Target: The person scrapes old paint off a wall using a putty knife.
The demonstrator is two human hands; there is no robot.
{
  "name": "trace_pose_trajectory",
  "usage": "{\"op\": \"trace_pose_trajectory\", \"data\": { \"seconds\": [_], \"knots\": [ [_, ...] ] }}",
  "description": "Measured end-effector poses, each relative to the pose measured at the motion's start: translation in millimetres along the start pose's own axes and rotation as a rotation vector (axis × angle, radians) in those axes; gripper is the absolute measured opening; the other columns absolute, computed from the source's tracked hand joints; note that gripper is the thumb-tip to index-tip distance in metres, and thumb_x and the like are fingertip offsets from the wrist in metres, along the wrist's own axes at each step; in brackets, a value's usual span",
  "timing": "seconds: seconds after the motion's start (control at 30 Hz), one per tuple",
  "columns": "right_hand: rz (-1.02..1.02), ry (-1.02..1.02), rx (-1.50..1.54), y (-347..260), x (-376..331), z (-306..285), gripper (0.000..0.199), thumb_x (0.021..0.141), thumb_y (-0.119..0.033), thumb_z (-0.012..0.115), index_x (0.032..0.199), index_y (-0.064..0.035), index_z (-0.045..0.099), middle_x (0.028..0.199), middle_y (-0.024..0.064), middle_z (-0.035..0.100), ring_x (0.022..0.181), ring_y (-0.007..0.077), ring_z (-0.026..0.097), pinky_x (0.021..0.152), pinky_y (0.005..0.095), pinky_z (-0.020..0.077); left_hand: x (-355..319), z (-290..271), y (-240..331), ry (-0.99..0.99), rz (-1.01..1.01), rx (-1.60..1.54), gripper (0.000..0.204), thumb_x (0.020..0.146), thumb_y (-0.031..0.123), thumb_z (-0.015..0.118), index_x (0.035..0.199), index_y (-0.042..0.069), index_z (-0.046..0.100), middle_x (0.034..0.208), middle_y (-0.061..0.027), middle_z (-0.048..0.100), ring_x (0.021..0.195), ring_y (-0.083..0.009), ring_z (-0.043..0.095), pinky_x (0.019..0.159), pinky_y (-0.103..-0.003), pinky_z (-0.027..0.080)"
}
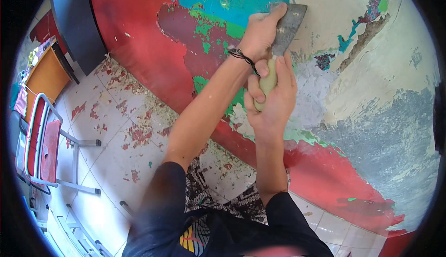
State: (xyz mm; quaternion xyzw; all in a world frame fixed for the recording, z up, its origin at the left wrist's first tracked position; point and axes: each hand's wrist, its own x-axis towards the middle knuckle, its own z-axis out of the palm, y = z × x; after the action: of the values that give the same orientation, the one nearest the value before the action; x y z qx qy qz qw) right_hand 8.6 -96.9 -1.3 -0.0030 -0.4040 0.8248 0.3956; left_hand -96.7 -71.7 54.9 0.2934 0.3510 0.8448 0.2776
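- Scraper (283, 34): you hold it up against the painted wall (381, 113), its grey metal blade pressed flat on the surface near the top of the head view, the pale handle pointing down toward you.
- Your right hand (274, 97) is wrapped tight around the pale handle, fingers curled closed and the thumb laid along its left side.
- Your left hand (260, 34) sits higher, fingers bent over the left edge and top of the blade and pressing it to the wall; a dark cord bracelet (244, 57) circles that wrist.
- The two hands are nearly touching, left above right, with both forearms rising from your dark sleeves at the lower edge.
- The wall around the blade shows patchy layers: red low down and to the left, turquoise and green above, cream and grey to the right where paint has come away.
- Paint flakes (134, 131), mostly red and pale, lie scattered over the white floor tiles (107, 182) along the foot of the wall.
- At the far left stands a metal-framed chair with a red seat (44, 145), well apart from your hands, with an orange-topped desk (46, 78) behind it.
- No container can be made out in this view.
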Motion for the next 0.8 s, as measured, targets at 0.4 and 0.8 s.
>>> {"op": "trace_pose_trajectory", "data": {
  "seconds": [0.4,0.8],
  "knots": [
    [0.049,-0.035,0.064,-5,-17,-11,0.024,0.098,-0.022,0.041,0.118,-0.0081,0.045,0.074,0.0009,0.046,0.038,0.0057,0.03,0.028,0.0202,0.0189,-4,-15,-37,0.054,0.147,0.133,0.042,0.089,0.039,0.061,0.074,0.0,0.063,0.067,0.0006,0.057,0.058,-0.0078,0.045,0.051,-0.029,0.037],
    [0.059,0.024,0.031,-29,-15,-17,0.042,0.098,-0.021,0.043,0.136,-0.008,0.031,0.073,0.0044,0.047,0.039,0.0061,0.03,0.028,0.0204,0.0184,-7,7,-50,0.017,0.292,0.06,0.037,0.092,0.034,0.059,0.083,-0.002,0.065,0.076,-0.0005,0.062,0.066,-0.0058,0.05,0.058,-0.025,0.042]
  ]
}}
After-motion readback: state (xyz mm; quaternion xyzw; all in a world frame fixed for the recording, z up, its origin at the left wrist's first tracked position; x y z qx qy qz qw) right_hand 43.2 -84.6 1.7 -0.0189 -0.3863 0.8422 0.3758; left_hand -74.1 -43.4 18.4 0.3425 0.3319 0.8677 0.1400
